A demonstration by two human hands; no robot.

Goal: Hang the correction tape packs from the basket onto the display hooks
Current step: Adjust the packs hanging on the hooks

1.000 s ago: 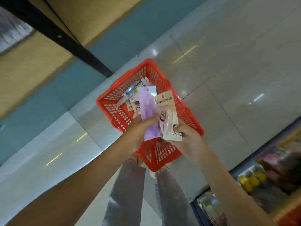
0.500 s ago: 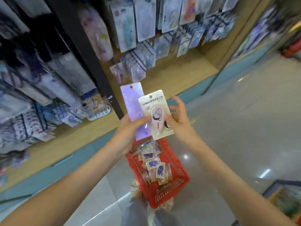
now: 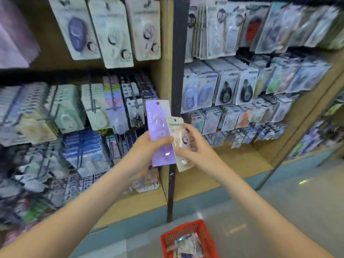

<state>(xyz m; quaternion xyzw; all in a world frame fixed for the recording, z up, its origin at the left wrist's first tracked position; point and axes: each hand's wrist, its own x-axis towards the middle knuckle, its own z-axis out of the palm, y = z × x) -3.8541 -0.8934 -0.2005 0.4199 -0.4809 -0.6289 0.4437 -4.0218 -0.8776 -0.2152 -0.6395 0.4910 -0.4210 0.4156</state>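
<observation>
My left hand (image 3: 143, 155) grips a purple correction tape pack (image 3: 158, 127), held upright in front of the black shelf post. Overlapping its right edge is a white pack with a pink tape (image 3: 179, 138), which my right hand (image 3: 193, 146) holds with thumb and fingers curled round it. Both packs have a hang hole at the top. The red basket (image 3: 206, 237) stands on the floor at the bottom centre with several more packs inside. Display hooks (image 3: 93, 108) full of hanging packs cover the shelf bays to the left and right.
A black vertical post (image 3: 176, 90) divides the two wooden shelf bays. Rows of carded stationery hang densely on both sides. A wooden bottom ledge (image 3: 232, 164) runs under the right bay. Grey tiled floor (image 3: 297, 211) lies to the right of the basket.
My head has swung up from the basket to face the shelves. Both hands lifted the two packs up toward the display, and the basket now sits low in view.
</observation>
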